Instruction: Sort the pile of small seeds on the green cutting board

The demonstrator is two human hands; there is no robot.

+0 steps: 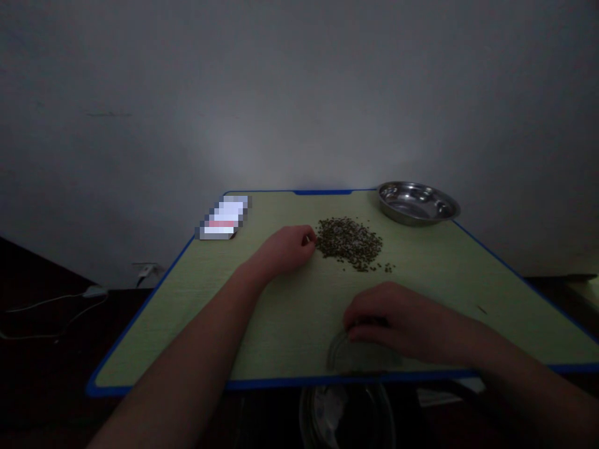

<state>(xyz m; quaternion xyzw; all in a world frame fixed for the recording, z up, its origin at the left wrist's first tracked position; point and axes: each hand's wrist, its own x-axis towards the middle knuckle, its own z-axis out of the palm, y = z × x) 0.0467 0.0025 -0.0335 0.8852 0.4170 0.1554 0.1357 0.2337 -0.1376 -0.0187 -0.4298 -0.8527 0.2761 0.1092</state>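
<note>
A loose pile of small dark brown grains or seeds (349, 240) lies spread on the pale green table (281, 318), a few strays at its lower right. My left hand (294, 248) rests at the pile's left edge with its fingers curled together; whatever they hold, if anything, is too small to make out. Closer to me, my right hand (388, 318) is closed in a pinch near the table's front edge, its fingertips turned inward. Beneath it shows a faint curved outline on the tabletop. The contents of its fingers are hidden.
A shiny metal bowl (416, 204) stands at the back right corner. At the back left lies a lit, pixelated phone-like device (224, 217). Below the front edge is a round clear-rimmed container (346, 415). A wall rises behind; white cables (88, 293) run at left.
</note>
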